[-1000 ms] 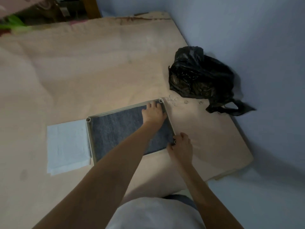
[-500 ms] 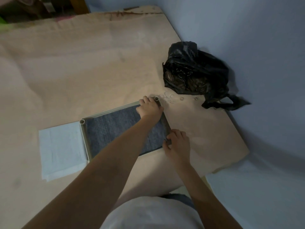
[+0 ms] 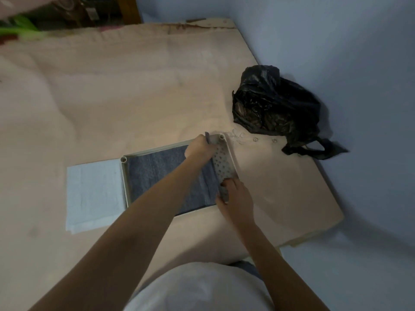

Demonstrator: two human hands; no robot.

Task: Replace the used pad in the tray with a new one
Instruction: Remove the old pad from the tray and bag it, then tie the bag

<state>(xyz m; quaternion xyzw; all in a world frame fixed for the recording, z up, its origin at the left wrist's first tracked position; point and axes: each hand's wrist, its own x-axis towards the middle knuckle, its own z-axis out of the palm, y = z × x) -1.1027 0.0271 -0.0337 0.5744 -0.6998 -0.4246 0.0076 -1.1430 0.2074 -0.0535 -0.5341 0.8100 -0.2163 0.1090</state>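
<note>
Both hands — left hand (image 3: 198, 147), right hand (image 3: 233, 196) — pinch the grey used pad (image 3: 161, 173), peeling it off the tray (image 3: 222, 163); the white new pad (image 3: 93, 194) waits beyond the left.

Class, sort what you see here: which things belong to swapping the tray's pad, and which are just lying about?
Belong to the job:
grey pad, its right edge peeled up
tray
white pad beside the tray
left hand and right hand, both gripping the grey pad

Lying about:
black plastic bag
board underneath
</note>
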